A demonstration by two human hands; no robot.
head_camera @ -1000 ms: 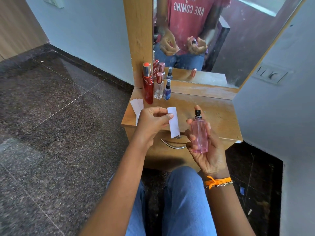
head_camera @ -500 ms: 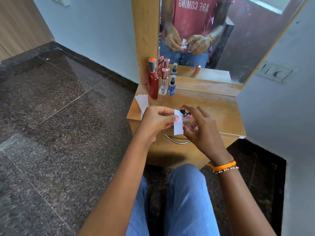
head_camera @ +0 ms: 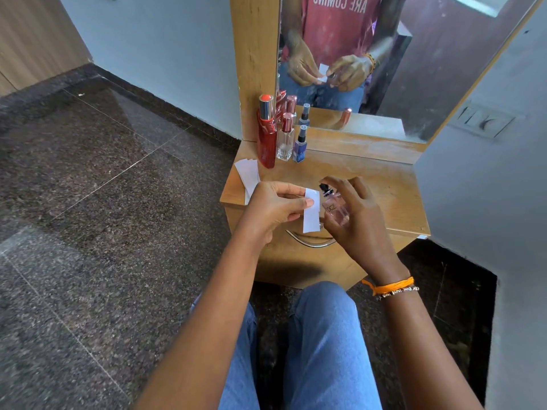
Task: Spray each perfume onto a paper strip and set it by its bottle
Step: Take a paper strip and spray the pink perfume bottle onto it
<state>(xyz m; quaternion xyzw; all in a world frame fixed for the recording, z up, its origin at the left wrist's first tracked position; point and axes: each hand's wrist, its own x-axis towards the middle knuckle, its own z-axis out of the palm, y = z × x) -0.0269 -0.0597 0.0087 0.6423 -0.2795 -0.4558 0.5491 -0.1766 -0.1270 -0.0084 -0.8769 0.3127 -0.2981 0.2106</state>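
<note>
The left hand (head_camera: 275, 207) pinches a paper strip (head_camera: 311, 211) against the pink bottle (head_camera: 336, 208) gripped by the right hand (head_camera: 355, 220); three bottles (head_camera: 282, 137) beyond the hands seemingly await spraying.

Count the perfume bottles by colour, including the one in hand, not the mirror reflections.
Red bottle: 1
Clear bottle: 1
Blue bottle: 1
Pink bottle: 1, held in the right hand
Total: 4

a wooden dresser (head_camera: 384, 196) with mirror (head_camera: 399, 84) between pale blue walls (head_camera: 165, 54), on dark, seemingly granite floor (head_camera: 88, 232).
</note>
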